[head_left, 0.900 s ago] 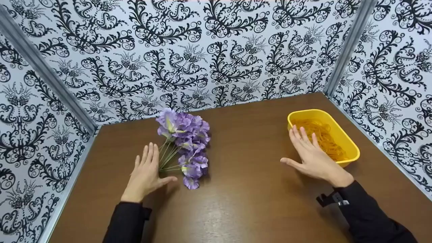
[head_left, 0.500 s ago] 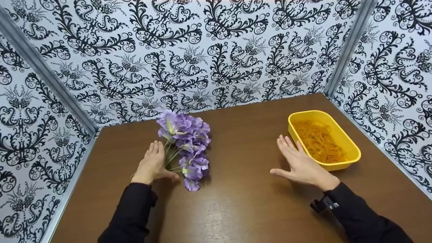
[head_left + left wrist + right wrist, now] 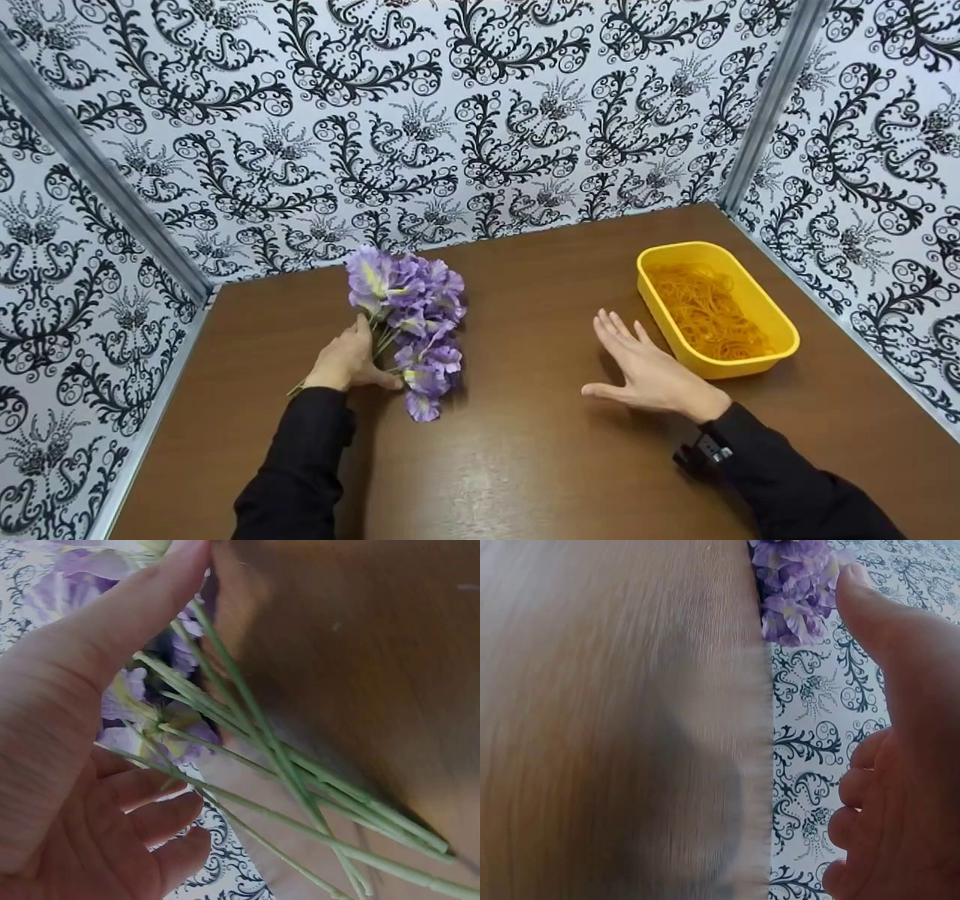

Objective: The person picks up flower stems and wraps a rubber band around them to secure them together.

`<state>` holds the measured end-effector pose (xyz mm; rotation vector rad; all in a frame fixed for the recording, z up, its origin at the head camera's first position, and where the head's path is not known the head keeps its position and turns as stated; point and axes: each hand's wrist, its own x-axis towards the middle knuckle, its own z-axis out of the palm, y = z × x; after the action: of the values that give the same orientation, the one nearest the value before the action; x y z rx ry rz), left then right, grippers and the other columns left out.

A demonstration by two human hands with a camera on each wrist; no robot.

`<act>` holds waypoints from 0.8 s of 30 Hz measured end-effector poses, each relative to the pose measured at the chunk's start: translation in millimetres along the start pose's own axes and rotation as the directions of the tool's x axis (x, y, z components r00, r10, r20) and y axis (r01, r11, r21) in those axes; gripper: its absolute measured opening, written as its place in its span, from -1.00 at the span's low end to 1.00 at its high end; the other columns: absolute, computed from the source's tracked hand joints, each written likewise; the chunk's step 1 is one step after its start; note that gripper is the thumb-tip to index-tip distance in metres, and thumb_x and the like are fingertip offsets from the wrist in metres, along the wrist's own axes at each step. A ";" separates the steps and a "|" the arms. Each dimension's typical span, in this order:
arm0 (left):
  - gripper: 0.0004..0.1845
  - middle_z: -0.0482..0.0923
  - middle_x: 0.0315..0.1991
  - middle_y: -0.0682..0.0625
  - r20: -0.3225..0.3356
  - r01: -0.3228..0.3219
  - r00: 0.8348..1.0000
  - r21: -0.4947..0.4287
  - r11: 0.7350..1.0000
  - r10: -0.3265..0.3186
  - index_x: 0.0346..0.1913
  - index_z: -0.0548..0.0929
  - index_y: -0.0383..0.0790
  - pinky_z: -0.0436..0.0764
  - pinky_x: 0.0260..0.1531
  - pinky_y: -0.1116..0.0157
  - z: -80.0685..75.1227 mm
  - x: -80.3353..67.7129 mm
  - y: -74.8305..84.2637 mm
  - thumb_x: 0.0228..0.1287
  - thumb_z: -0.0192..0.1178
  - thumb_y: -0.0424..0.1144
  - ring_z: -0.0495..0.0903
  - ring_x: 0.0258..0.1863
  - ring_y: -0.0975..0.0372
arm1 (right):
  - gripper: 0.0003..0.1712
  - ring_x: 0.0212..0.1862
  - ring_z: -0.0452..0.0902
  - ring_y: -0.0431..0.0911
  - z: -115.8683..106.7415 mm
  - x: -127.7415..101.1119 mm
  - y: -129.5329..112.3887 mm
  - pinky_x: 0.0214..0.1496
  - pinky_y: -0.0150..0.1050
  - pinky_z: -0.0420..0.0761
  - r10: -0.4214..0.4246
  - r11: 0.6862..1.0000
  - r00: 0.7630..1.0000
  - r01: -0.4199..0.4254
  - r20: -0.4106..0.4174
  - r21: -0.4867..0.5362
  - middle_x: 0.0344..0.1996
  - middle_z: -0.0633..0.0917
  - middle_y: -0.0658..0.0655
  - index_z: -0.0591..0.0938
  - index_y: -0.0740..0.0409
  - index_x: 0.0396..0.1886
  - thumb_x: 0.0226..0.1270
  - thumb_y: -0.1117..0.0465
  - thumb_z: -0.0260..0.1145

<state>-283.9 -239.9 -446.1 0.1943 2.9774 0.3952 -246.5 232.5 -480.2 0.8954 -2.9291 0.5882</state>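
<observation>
**Left hand on flower stems; right hand flat above table**

Left hand [image 3: 346,362]: forearm in a black sleeve runs up from the near edge, wrist bent slightly inward. Hand lies over the green stems [image 3: 300,780]. Fingers curl down around them, thumb stretched out toward the blooms. The left wrist view shows the stems fanning across the palm, fingers half bent but not pressed tight; whether the grip is firm, cannot tell.

Right hand [image 3: 645,371]: palm down, low over the table [image 3: 540,450], just left of the tray [image 3: 780,330]. Fingers straight and a little apart, thumb out to the left. Holds nothing, touches nothing visible.

Flowers [image 3: 412,315]: purple bunch lying flat on the table, left of centre, near the back wall. Long axis runs from near-left to far-right: stem ends poke out past the left wrist toward the near-left, the main cluster of blooms points toward the wall. A few lower blooms lie beside the thumb.

Tray: yellow, oblong, on the right side, holding a tangle of orange rubber bands [image 3: 705,315].
</observation>
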 end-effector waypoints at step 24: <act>-0.13 0.44 0.19 -0.51 0.059 0.020 0.998 0.003 1.000 -0.020 0.27 0.35 -0.62 0.46 0.25 -0.14 11.9 34.1 0.7 0.35 0.25 0.19 0.49 0.19 -0.30 | 0.24 0.60 -0.15 0.17 7.9 11.2 -12.6 0.56 0.25 -0.13 -0.073 0.996 0.997 0.072 0.028 0.051 0.59 -0.05 0.28 0.00 0.31 0.60 0.29 -0.45 0.22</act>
<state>-315.5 -231.3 -461.1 0.1728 2.9198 0.3763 -248.3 214.0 -481.6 1.0192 -2.9055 0.6516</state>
